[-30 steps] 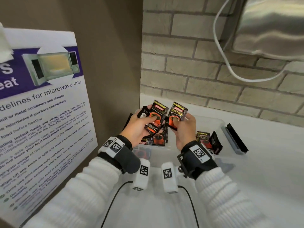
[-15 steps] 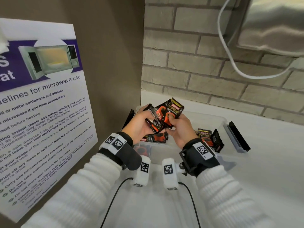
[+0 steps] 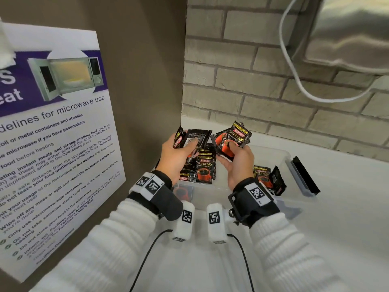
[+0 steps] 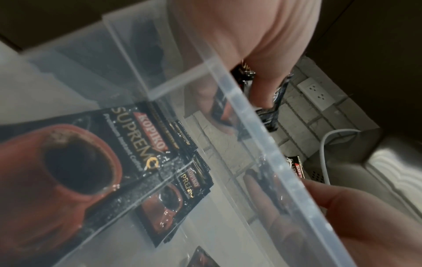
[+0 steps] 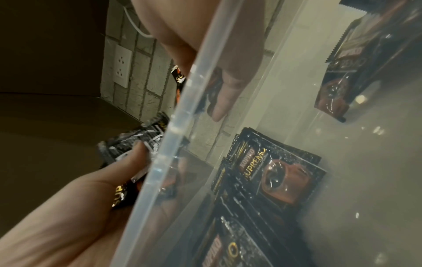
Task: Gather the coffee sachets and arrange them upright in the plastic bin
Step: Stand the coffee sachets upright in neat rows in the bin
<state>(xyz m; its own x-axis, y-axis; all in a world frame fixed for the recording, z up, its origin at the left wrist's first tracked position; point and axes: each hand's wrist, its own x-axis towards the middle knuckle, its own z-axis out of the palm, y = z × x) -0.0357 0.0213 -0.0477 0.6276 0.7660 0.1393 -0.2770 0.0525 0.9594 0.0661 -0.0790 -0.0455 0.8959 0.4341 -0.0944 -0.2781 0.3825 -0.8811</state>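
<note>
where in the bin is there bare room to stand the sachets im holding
Bare floor shows mid-bin, between the flat pile on the left and the two leaning sachets at the right wall. The far right corner also looks bare. The left end is crowded with stacked sachets. Both hands, left and right, hold sachets above the bin.

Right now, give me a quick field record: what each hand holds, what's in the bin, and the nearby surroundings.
left hand: grips Kopiko sachets, one back side up
right hand: grips a Kopiko Supremo bunch
clear plastic bin: sachet stack at left, leaning pair at right
bin latch: right end
left wall: microwave poster
</note>
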